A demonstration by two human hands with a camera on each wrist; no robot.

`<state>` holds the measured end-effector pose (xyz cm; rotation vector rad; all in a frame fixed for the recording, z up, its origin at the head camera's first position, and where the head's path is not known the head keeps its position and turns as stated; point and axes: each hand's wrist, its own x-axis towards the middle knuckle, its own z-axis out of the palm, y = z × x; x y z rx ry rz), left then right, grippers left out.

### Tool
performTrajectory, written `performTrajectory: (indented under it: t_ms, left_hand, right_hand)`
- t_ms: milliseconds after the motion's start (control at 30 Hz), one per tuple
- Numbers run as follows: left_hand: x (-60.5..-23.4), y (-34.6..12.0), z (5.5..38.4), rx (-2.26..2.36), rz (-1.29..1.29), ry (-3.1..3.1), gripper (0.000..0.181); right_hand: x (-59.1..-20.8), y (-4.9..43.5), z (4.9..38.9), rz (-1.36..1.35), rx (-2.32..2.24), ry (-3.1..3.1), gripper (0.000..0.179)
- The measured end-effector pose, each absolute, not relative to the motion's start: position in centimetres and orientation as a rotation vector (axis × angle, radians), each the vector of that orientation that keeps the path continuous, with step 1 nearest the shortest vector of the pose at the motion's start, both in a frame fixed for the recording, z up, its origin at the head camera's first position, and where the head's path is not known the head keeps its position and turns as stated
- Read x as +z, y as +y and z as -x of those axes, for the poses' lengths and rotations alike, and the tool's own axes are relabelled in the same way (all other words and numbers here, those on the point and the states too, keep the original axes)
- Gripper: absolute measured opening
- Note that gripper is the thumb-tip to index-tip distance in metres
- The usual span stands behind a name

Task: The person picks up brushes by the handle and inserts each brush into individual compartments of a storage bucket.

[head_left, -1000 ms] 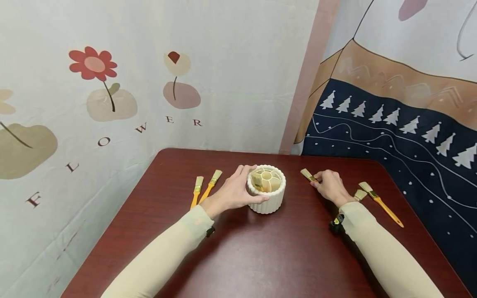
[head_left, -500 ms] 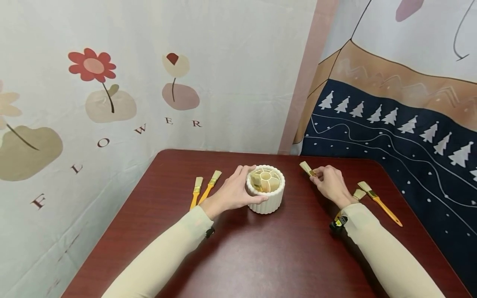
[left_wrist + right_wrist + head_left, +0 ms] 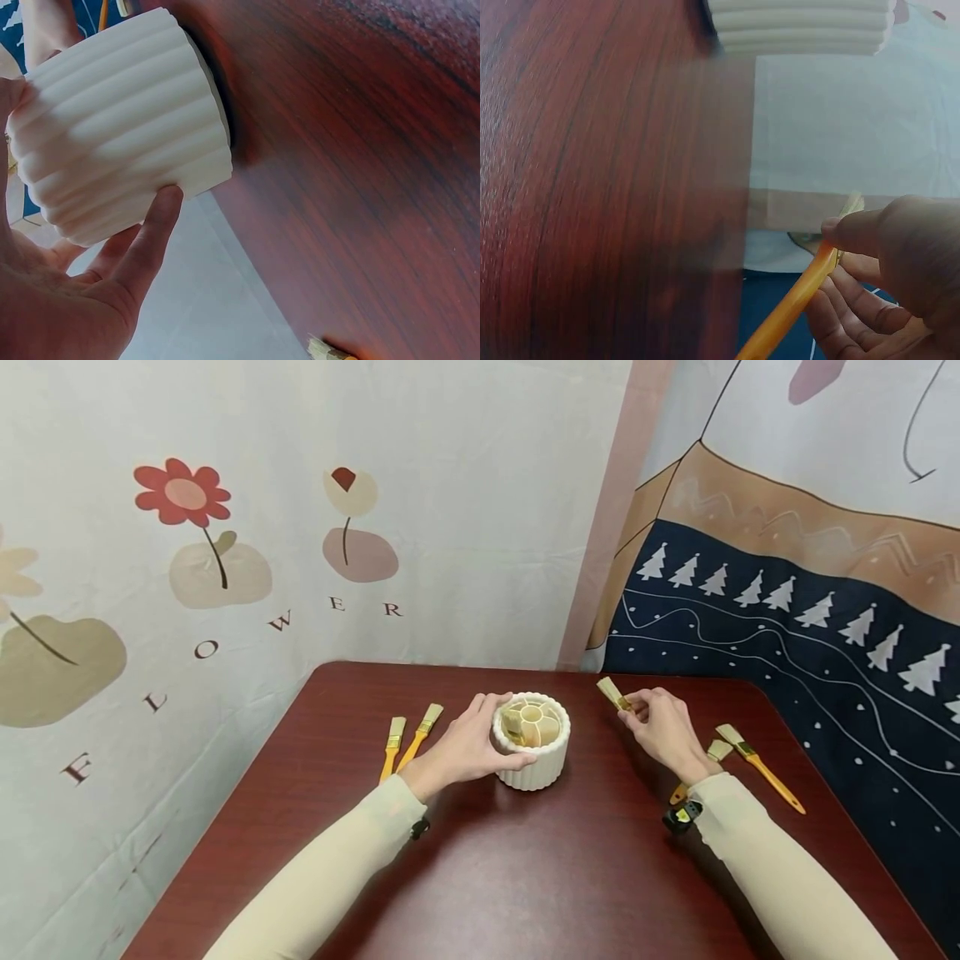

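A cream ribbed round holder (image 3: 540,767), divided into compartments, stands upright on the table. My left hand (image 3: 467,750) holds its left side, thumb at the front and fingers round the back. One paintbrush (image 3: 512,727) is in a left compartment, bristles up, its handle hidden inside the wall. To the right of the holder, my right hand (image 3: 665,733) pinches another paintbrush (image 3: 609,690) between thumb and fingers near the metal band. The right wrist view shows that brush's orange handle (image 3: 791,309) slanting down below the fingers, apart from the tabletop.
Two paintbrushes, one (image 3: 394,745) beside the other (image 3: 424,732), lie left of my left hand. Beyond my right wrist lie two more, one (image 3: 761,770) in full sight and one (image 3: 718,750) partly covered by the wrist. Fabric-covered walls border the dark red table (image 3: 525,877).
My right hand has lifted the paintbrush slightly up and away from the table, its bristles shifting a little up and left. The left hand keeps its grip on the holder.
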<state>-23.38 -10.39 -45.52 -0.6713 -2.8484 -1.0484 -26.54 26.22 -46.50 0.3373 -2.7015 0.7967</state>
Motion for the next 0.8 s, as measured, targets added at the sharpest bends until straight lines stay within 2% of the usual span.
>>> performTrajectory:
  t_ms: [800]
  left_hand:
    - [-45.1,-10.4,22.8,-1.085,0.63,-2.895,0.116]
  right_hand:
    - [-44.3,24.3,24.2,-0.408,0.842,-2.559,0.028]
